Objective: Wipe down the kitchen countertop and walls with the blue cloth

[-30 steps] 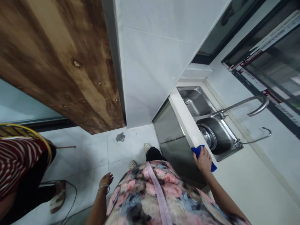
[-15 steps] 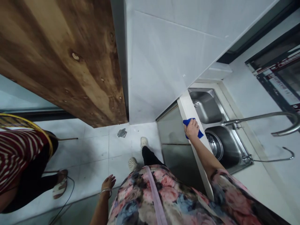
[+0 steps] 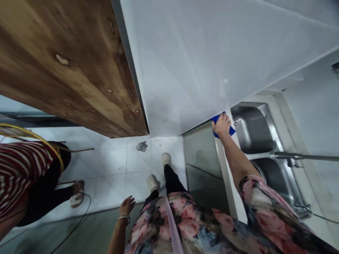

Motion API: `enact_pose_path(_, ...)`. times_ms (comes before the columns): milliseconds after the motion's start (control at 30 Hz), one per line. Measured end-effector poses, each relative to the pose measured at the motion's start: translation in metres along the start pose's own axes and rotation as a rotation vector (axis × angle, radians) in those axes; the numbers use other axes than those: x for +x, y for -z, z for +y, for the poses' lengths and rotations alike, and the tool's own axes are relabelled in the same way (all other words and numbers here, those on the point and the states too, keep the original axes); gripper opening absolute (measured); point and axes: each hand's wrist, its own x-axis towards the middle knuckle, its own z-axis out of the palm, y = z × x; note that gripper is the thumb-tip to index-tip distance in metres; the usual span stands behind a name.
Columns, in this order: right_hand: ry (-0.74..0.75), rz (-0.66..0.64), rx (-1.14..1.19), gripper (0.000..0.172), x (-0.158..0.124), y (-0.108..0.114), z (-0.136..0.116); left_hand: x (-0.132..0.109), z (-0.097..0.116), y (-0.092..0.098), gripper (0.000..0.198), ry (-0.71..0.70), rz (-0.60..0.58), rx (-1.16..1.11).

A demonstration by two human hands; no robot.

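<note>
My right hand (image 3: 222, 125) presses a blue cloth (image 3: 231, 131) onto the narrow white ledge (image 3: 232, 186) in front of the sink, at the end close to the white wall panel. Its fingers lie over the cloth, and the cloth sticks out on both sides of them. Low over the floor hangs my left hand (image 3: 127, 205), open, with a bracelet at the wrist and nothing in it. Just right of the ledge is the double-bowl steel sink (image 3: 273, 155); my right arm passes in front of its near bowl.
A tap (image 3: 304, 156) reaches across the right side. Grey cabinet doors (image 3: 203, 151) stand below the ledge. Another person in a striped top (image 3: 23, 173) sits at left beside a yellow-rimmed racket-like object (image 3: 34, 135). A grey scrap (image 3: 142, 146) and a cable (image 3: 83, 215) lie on the floor.
My right hand has slid the blue cloth along the ledge, away from me toward the wall panel. My left hand stays low and open. The view has shifted.
</note>
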Motion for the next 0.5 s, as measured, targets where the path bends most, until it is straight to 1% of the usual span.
enact_pose_path(100,-0.009,-0.004,-0.035,0.080,0.010,-0.005,0.000,-0.005,0.003,-0.003,0.027,0.030,0.025,-0.018)
enact_pose_path(200,0.002,-0.010,-0.030,0.082,0.008,-0.006,0.002,-0.005,0.002,-0.006,0.024,0.040,0.032,-0.039)
enact_pose_path(367,-0.020,-0.058,-0.016,0.083,0.003,0.008,-0.002,-0.001,-0.004,-0.010,0.028,0.017,0.021,-0.064)
enact_pose_path(433,-0.028,-0.089,-0.019,0.087,0.002,0.015,-0.004,0.002,-0.009,-0.007,0.027,0.000,0.019,-0.065)
enact_pose_path(500,-0.025,-0.118,-0.006,0.092,0.000,0.018,-0.003,0.006,-0.013,0.000,0.026,-0.015,0.022,-0.054)
